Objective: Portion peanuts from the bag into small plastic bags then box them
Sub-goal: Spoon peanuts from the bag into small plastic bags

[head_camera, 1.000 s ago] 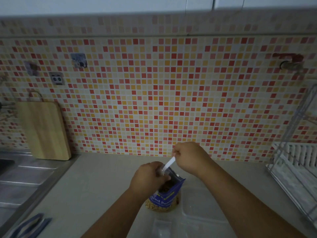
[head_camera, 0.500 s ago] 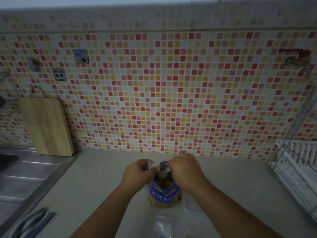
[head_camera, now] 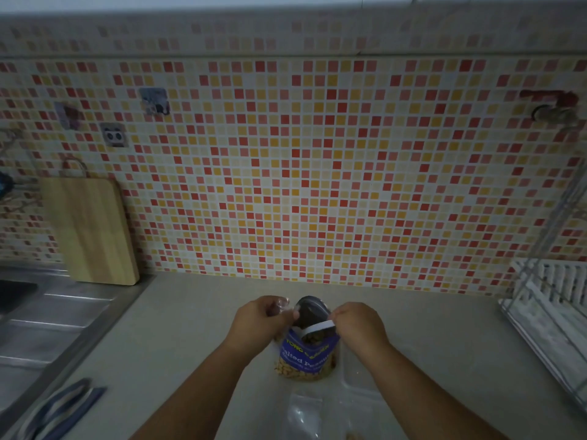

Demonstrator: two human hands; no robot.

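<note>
The peanut bag point(head_camera: 305, 357) is stood upright on the counter point(head_camera: 190, 328), its long axis vertical and its mouth turned up towards the camera. It is set directly between the two hands, neither being the nearer. The left rim of the mouth is pinched by the curled fingers of the left hand point(head_camera: 259, 317). At the right rim a white strip point(head_camera: 316, 328) is pinched in the right hand point(head_camera: 357, 323) and lies curved across the opening (whether it is a scoop handle or part of the packet cannot be told). A small plastic bag point(head_camera: 303, 414) is laid flat on the near side of the peanut bag, between the forearms, so any transfer would probably have to be made towards the person. What seems to be a clear box point(head_camera: 352, 381) is faintly seen just right of the peanut bag.

A second ago the right hand was held higher and farther, with the strip pointing up out of the mouth and the bag leaning right. Now that hand has been lowered to the rim and the bag is straighter.
</note>
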